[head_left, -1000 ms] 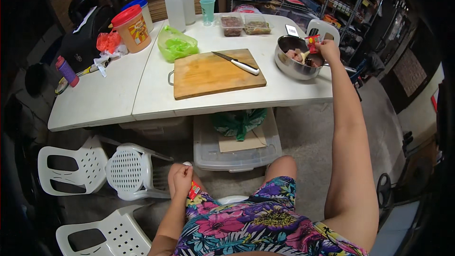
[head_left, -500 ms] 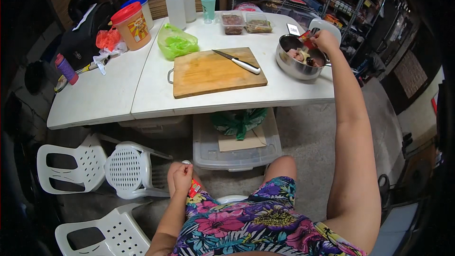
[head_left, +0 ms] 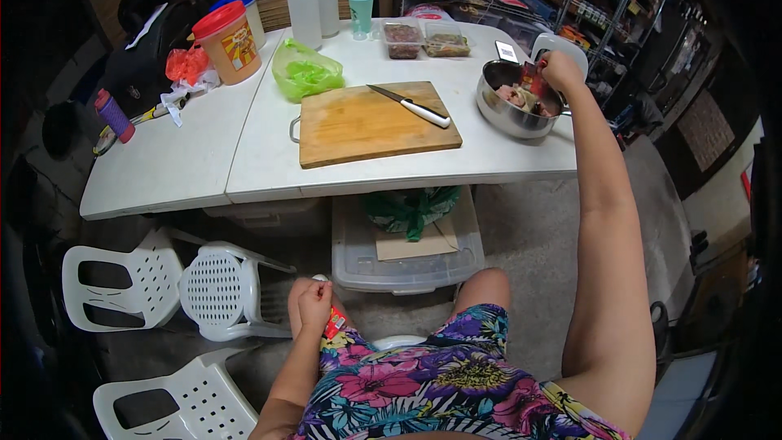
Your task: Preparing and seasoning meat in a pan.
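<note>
My right hand (head_left: 562, 72) reaches far forward to the steel pot (head_left: 520, 124) at the table's right. Its closed fingers pinch a small red sachet (head_left: 533, 80), tilted down over the pot's opening. Pieces of pale pink raw meat (head_left: 511, 96) lie inside the pot, partly hidden by the sachet and rim. My left hand (head_left: 314, 305) rests closed on my left thigh. A red packet (head_left: 335, 323) sticks out from under it; the fingers hide the rest. A wooden chopping board (head_left: 350, 132) lies left of the pot, with a white-handled knife (head_left: 422, 112) across it.
On the white table (head_left: 195, 163) stand a light green plastic bag (head_left: 305, 73), a red-lidded tub (head_left: 228, 45), a green cup (head_left: 360, 15), plastic food boxes (head_left: 401, 39) and a phone (head_left: 506, 51). White plastic chairs (head_left: 126, 285) stand at left; a clear storage box (head_left: 407, 273) is below the table.
The red sachet has turned more upright over the pot, and my right hand has shifted very slightly. My left hand stays on my thigh.
</note>
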The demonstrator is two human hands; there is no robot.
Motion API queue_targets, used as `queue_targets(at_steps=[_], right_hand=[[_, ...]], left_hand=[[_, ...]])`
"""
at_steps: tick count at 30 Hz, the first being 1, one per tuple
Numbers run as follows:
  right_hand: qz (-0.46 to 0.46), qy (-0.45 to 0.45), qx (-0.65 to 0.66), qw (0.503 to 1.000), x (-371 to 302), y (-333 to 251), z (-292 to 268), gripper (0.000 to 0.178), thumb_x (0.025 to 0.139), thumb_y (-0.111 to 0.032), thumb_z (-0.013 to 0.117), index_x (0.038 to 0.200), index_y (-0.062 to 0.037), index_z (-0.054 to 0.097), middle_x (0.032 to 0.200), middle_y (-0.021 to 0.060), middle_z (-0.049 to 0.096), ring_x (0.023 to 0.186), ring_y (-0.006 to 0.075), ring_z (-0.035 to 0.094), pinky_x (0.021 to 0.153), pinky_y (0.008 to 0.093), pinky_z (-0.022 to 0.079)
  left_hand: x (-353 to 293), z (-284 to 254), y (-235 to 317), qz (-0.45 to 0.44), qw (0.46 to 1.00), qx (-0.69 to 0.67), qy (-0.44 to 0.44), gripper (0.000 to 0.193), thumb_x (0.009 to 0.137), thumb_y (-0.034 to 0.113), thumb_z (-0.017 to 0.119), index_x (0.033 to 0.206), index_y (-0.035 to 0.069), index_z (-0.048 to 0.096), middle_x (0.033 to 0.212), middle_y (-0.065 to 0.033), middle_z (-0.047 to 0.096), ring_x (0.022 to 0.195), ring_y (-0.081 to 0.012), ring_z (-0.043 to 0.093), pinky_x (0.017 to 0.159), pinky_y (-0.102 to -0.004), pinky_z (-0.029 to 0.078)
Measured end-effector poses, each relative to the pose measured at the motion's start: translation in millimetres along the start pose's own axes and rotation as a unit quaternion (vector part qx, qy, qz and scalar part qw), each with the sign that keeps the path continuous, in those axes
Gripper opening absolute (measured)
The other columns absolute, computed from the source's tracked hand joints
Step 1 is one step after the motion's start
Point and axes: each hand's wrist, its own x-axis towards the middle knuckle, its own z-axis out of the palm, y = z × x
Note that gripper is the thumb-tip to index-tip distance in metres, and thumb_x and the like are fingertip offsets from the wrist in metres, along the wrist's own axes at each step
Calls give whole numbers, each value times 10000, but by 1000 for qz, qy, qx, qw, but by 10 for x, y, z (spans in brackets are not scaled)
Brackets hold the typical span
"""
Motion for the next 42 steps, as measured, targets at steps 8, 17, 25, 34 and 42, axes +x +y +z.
queue_targets(at_steps=[8, 17, 25, 34, 42], right_hand=[[6, -3, -3, 1000, -166, -147, -83, 288, 706, -256, 739, 937, -91, 690, 939, 141, 675, 894, 297, 647, 761, 410, 498], [-23, 24, -30, 999, -85, 10, 41, 290, 772, -329, 684, 998, -148, 695, 948, 141, 674, 902, 309, 644, 776, 411, 499], [-13, 8, -1, 1000, -111, -30, 20, 313, 714, -331, 725, 954, -131, 705, 937, 156, 672, 899, 314, 644, 774, 415, 499], [1, 24, 5, 1000, -241, -165, 9, 309, 699, -324, 730, 912, -102, 701, 899, 145, 678, 856, 308, 651, 723, 413, 505], [-39, 23, -38, 998, -161, -37, 52, 309, 741, -374, 711, 894, -106, 703, 895, 140, 677, 855, 300, 652, 727, 408, 510]], left_hand=[[-4, -19, 17, -7, 1000, -4, 3, 231, 841, 231, 656, 809, 2, 659, 651, -132, 631, 564, -211, 609, 551, -319, 470], [3, -5, 40, -10, 1000, -12, 1, 228, 844, 225, 656, 807, 0, 657, 638, -123, 621, 550, -194, 586, 543, -313, 460], [-2, -10, 45, 5, 1000, -15, 12, 234, 840, 230, 660, 818, -3, 659, 632, -123, 621, 554, -197, 594, 547, -314, 465], [-16, 4, -91, -13, 1000, -20, 11, 250, 823, 248, 673, 824, -2, 665, 652, -137, 631, 585, -212, 620, 565, -320, 475], [-1, 36, -73, -11, 1000, -21, 3, 250, 822, 247, 675, 825, -2, 665, 657, -137, 630, 583, -216, 613, 573, -318, 477]])
